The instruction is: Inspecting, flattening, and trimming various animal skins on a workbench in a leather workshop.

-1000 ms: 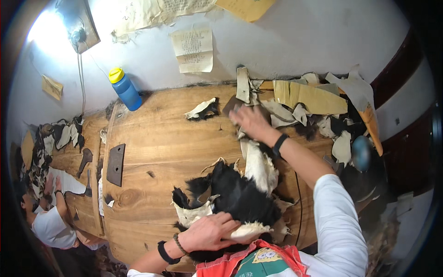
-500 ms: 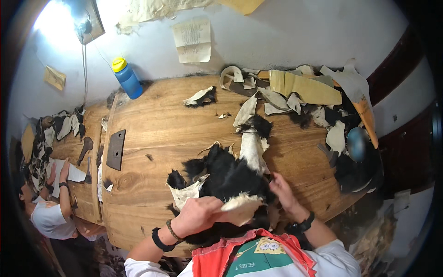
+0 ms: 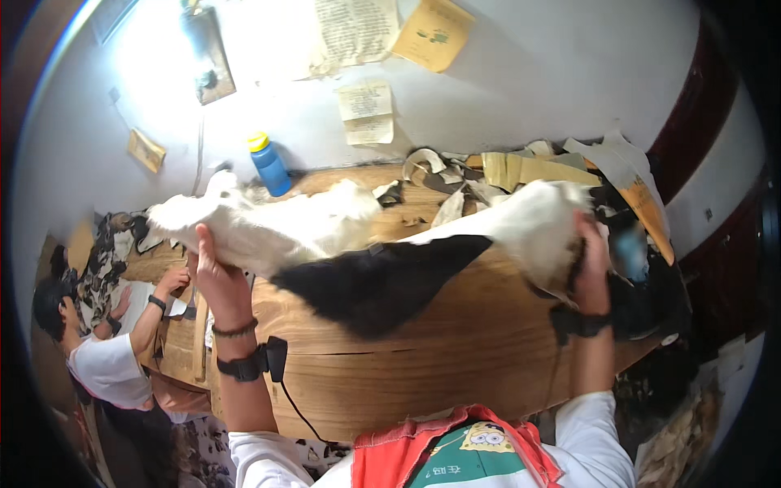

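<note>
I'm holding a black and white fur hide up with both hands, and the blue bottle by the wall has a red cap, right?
No: the cap is yellow, as the head view shows. Your left hand and right hand hold up the black and white fur hide, and the blue bottle is by the wall.

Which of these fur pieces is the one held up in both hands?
The big black-and-white hide, stretched between the left hand and right hand. The smaller scraps lie unheld along the table's back.

One held hide (image 3: 382,285), one bottle (image 3: 271,172)
</note>
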`<action>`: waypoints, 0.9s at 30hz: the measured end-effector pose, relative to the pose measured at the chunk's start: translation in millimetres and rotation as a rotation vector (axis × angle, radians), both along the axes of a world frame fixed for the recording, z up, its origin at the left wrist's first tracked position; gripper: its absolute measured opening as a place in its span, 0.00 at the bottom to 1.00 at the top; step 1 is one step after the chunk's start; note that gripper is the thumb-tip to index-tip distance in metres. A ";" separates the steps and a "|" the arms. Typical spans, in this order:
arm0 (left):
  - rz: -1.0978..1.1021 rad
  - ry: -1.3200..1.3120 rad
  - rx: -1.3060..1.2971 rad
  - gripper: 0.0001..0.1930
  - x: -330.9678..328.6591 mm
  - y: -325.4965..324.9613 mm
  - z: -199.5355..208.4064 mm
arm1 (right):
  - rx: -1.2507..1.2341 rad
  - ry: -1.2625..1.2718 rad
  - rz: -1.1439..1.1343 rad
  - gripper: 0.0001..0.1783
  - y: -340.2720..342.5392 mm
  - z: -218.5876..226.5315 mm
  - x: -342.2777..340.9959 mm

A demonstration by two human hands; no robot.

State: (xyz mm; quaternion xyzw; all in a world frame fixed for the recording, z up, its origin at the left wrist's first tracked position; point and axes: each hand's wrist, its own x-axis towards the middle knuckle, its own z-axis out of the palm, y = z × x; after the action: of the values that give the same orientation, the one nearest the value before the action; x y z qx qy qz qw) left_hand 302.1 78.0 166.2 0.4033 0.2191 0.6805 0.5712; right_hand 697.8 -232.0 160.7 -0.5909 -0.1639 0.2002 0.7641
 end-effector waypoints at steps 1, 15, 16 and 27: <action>0.073 -0.018 -0.025 0.15 1.4 -15.4 9.7 | 0.069 0.044 -0.049 0.23 -18.3 6.1 7.9; 0.024 0.662 -0.700 0.14 -133.5 -181.6 -204.0 | -1.087 -0.357 0.131 0.14 -184.5 -170.9 2.8; -0.035 0.524 -0.719 0.14 -131.9 -181.0 -200.2 | -1.089 -0.361 0.150 0.14 -188.4 -183.1 0.2; 0.282 1.454 0.687 0.12 -70.8 -161.8 -223.9 | -1.071 -0.582 0.172 0.29 -181.9 -202.7 17.6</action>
State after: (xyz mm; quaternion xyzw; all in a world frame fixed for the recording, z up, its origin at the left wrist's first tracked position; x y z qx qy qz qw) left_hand 231.2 -83.8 -57.7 0.8652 0.3630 0.3436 0.0398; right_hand 715.4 -413.9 -41.9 -0.9078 -0.2893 0.1461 0.2662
